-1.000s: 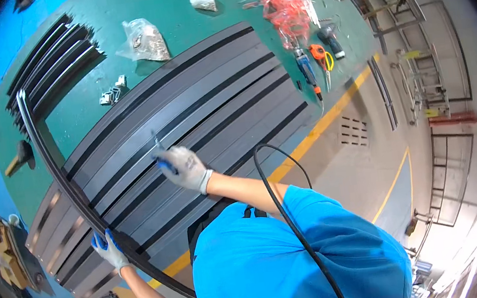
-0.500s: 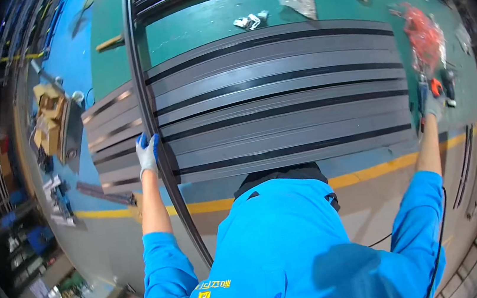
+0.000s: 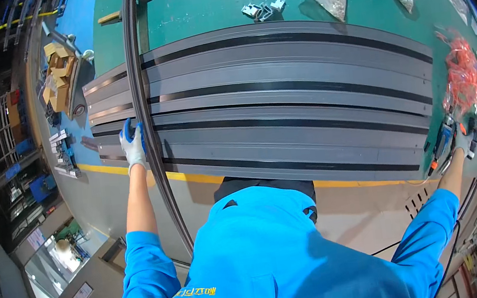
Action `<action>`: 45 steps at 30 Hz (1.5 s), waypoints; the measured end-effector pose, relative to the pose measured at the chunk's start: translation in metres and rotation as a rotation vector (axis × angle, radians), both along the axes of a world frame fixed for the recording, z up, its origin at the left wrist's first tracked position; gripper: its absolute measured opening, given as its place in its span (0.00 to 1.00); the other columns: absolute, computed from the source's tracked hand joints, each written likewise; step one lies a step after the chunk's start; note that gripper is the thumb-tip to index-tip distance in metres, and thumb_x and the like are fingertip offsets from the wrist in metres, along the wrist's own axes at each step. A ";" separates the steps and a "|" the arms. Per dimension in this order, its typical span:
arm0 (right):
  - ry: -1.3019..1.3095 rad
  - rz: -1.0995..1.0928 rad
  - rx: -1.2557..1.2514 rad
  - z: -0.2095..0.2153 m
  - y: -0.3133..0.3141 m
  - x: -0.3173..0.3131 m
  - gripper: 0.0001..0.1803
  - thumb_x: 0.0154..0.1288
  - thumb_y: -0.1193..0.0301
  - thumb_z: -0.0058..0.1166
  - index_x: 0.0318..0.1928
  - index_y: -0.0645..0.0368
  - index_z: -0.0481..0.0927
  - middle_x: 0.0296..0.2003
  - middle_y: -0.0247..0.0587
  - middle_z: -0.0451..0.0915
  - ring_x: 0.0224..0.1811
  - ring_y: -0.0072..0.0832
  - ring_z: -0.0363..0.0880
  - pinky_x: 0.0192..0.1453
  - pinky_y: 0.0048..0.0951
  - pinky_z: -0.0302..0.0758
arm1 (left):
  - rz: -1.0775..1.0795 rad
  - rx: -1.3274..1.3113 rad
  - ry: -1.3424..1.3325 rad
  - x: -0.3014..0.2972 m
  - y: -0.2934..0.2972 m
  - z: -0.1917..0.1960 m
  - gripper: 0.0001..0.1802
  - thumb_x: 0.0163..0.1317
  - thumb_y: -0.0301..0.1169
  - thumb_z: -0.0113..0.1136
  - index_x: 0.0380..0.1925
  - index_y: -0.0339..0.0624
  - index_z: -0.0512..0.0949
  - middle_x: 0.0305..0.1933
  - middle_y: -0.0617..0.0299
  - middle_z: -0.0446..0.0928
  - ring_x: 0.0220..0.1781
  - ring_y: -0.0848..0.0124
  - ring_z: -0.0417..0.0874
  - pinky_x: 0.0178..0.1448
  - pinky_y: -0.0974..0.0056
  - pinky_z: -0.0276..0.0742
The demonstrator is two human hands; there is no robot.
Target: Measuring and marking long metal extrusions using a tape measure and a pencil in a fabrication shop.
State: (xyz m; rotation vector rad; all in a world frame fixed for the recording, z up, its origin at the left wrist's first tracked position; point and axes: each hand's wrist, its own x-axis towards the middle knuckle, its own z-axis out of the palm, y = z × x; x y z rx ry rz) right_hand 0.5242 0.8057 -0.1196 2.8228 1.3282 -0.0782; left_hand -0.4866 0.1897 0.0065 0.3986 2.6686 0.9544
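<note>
Right hand has moved off the panels to the blue tool's right, grip unclear; left hand, half-open, touches the rail lying crosswise

The panels are grey with lengthwise black stripes, the long bar is near-black, the table green, the gloved left hand pale grey with blue fingers, the shirt bright blue with yellow print, and the tangled bundle orange-red.
</note>
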 end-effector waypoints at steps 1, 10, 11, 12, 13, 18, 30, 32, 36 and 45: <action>0.009 0.020 -0.001 0.004 0.004 -0.001 0.61 0.49 0.38 0.74 0.80 0.50 0.65 0.70 0.50 0.78 0.68 0.51 0.80 0.71 0.46 0.76 | -0.019 0.001 0.062 0.009 0.002 0.001 0.24 0.69 0.31 0.69 0.64 0.39 0.81 0.58 0.56 0.80 0.52 0.67 0.82 0.64 0.64 0.77; -0.017 0.056 0.517 0.049 -0.023 -0.030 0.45 0.51 0.49 0.76 0.70 0.49 0.78 0.55 0.43 0.87 0.52 0.37 0.85 0.58 0.31 0.79 | -0.612 0.048 0.261 0.116 0.117 0.016 0.27 0.63 0.24 0.67 0.65 0.41 0.81 0.62 0.52 0.81 0.62 0.57 0.82 0.68 0.57 0.77; -0.017 0.066 0.586 0.061 -0.034 -0.035 0.43 0.51 0.51 0.76 0.68 0.49 0.81 0.52 0.41 0.89 0.49 0.34 0.86 0.55 0.28 0.79 | -0.734 0.042 0.268 0.136 0.140 0.021 0.28 0.62 0.24 0.67 0.65 0.42 0.82 0.62 0.52 0.82 0.62 0.57 0.82 0.67 0.57 0.78; 0.167 0.071 0.518 0.089 -0.045 -0.092 0.39 0.53 0.61 0.77 0.67 0.53 0.81 0.53 0.41 0.89 0.49 0.33 0.86 0.58 0.31 0.81 | -0.744 0.048 0.278 0.157 0.155 0.027 0.28 0.62 0.24 0.67 0.65 0.42 0.82 0.62 0.52 0.82 0.62 0.57 0.82 0.67 0.57 0.78; 0.450 0.219 0.663 0.084 -0.057 -0.109 0.37 0.55 0.66 0.76 0.66 0.55 0.80 0.52 0.42 0.88 0.48 0.32 0.86 0.58 0.31 0.81 | -0.834 0.090 0.146 0.183 0.172 0.031 0.28 0.61 0.26 0.68 0.65 0.42 0.82 0.61 0.52 0.82 0.60 0.56 0.83 0.65 0.57 0.78; 0.916 0.609 0.557 0.182 -0.194 -0.346 0.33 0.56 0.81 0.73 0.64 0.57 0.80 0.52 0.38 0.87 0.47 0.28 0.85 0.58 0.30 0.83 | -1.064 0.190 -0.616 0.330 0.272 0.069 0.30 0.68 0.34 0.68 0.70 0.42 0.78 0.65 0.53 0.81 0.56 0.61 0.85 0.60 0.60 0.81; 1.720 0.612 0.169 0.183 -0.364 -0.540 0.31 0.69 0.72 0.65 0.71 0.61 0.74 0.57 0.48 0.85 0.53 0.29 0.85 0.59 0.31 0.83 | -0.745 0.223 -1.443 0.276 0.218 0.071 0.29 0.63 0.26 0.70 0.65 0.39 0.77 0.53 0.59 0.85 0.47 0.73 0.83 0.55 0.69 0.81; 1.727 0.608 -0.004 0.202 -0.369 -0.555 0.29 0.69 0.71 0.65 0.70 0.62 0.75 0.56 0.48 0.85 0.52 0.29 0.85 0.59 0.31 0.83 | -0.785 0.203 -1.461 0.262 0.198 0.065 0.32 0.59 0.25 0.70 0.66 0.38 0.77 0.53 0.60 0.85 0.46 0.73 0.83 0.54 0.69 0.81; 1.671 0.676 -0.158 0.214 -0.380 -0.583 0.27 0.66 0.71 0.68 0.64 0.62 0.78 0.52 0.45 0.85 0.50 0.28 0.84 0.58 0.31 0.83 | -0.875 0.188 -1.443 0.225 0.184 0.065 0.36 0.55 0.24 0.70 0.68 0.37 0.76 0.53 0.60 0.85 0.45 0.73 0.82 0.51 0.70 0.80; 1.775 0.451 0.090 0.210 -0.293 -0.555 0.29 0.57 0.73 0.76 0.59 0.62 0.81 0.42 0.41 0.85 0.37 0.26 0.82 0.43 0.25 0.83 | -0.687 0.097 -1.106 0.077 0.155 0.052 0.24 0.60 0.23 0.68 0.59 0.33 0.82 0.43 0.59 0.85 0.36 0.72 0.83 0.42 0.70 0.80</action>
